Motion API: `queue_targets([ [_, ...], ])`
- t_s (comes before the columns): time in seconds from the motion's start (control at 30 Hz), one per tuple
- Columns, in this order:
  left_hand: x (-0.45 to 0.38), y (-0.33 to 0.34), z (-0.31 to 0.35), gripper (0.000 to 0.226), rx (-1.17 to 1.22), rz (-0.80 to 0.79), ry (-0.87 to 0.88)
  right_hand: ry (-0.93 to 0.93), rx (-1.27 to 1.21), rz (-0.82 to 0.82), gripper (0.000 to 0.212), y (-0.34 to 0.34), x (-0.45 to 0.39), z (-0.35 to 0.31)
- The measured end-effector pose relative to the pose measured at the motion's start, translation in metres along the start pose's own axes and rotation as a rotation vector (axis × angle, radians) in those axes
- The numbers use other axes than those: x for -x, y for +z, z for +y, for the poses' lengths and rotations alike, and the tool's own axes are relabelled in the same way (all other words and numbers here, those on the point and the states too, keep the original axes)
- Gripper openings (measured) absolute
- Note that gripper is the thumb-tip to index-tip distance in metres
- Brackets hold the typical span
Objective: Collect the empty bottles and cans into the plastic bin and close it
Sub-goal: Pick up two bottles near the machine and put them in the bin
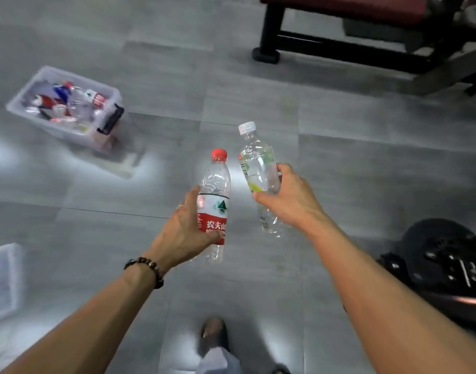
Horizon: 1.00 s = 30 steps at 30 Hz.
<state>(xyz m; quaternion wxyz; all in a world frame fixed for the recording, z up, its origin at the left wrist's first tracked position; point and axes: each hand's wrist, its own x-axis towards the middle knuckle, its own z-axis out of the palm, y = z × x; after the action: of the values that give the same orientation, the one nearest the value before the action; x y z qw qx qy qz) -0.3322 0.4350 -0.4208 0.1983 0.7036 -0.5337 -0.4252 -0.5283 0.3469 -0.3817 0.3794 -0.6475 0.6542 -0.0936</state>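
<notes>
My left hand [184,230] grips a clear bottle with a red cap and red label [215,184] around its lower half. My right hand [290,198] holds a second clear bottle with a white cap and a green-yellow label [254,160]. Both bottles stand roughly upright in mid-air above the grey floor. The clear plastic bin [20,103] sits open on the floor at the upper left, well away from both hands, holding several bottles and cans. A black latch [112,118] shows on its near right end.
A clear flat plastic piece, maybe the bin's lid [3,279], lies at the left edge. A dark-framed bench with a red seat [339,25] stands at the top right. Black equipment [444,255] sits at the right. My foot [213,336] is at the bottom.
</notes>
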Motion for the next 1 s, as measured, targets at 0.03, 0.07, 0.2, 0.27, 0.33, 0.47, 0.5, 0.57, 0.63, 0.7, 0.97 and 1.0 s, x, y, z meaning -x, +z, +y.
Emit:
queue_targets([
  [0.03,-0.010,-0.020,-0.008,0.098,0.011,0.024,-0.013,-0.013,0.003,-0.013,0.065,0.008,-0.018,-0.020],
  [0.07,-0.021,-0.038,-0.016,0.098,0.023,0.044,-0.029,-0.027,0.011,-0.028,0.065,0.017,-0.035,-0.041],
  [0.2,-0.067,-0.107,-0.052,0.101,0.071,0.110,-0.102,-0.096,0.027,-0.120,0.066,0.059,-0.105,-0.118],
  [0.27,-0.093,-0.140,-0.070,0.102,0.091,0.141,-0.137,-0.133,0.030,-0.164,0.066,0.082,-0.141,-0.154],
  [0.33,-0.122,-0.174,-0.088,0.101,0.099,0.160,-0.183,-0.155,0.035,-0.210,0.065,0.105,-0.183,-0.188],
  [0.47,-0.181,-0.237,-0.130,0.102,0.147,0.198,-0.276,-0.185,0.062,-0.299,0.064,0.153,-0.269,-0.256],
  [0.5,-0.197,-0.252,-0.141,0.103,0.153,0.198,-0.294,-0.192,0.075,-0.310,0.063,0.163,-0.289,-0.272],
  [0.57,-0.223,-0.281,-0.158,0.104,0.183,0.215,-0.339,-0.211,0.113,-0.362,0.063,0.184,-0.323,-0.303],
  [0.63,-0.249,-0.310,-0.172,0.101,0.230,0.255,-0.343,-0.226,0.146,-0.396,0.063,0.204,-0.356,-0.336],
  [0.7,-0.275,-0.339,-0.187,0.098,0.271,0.285,-0.365,-0.243,0.178,-0.424,0.061,0.226,-0.389,-0.369],
  [0.97,-0.413,-0.440,-0.322,0.098,0.399,0.378,-0.495,-0.342,0.254,-0.483,0.060,0.378,-0.535,-0.490],
  [1.0,-0.433,-0.451,-0.347,0.098,0.407,0.371,-0.509,-0.344,0.264,-0.484,0.060,0.403,-0.558,-0.500],
])
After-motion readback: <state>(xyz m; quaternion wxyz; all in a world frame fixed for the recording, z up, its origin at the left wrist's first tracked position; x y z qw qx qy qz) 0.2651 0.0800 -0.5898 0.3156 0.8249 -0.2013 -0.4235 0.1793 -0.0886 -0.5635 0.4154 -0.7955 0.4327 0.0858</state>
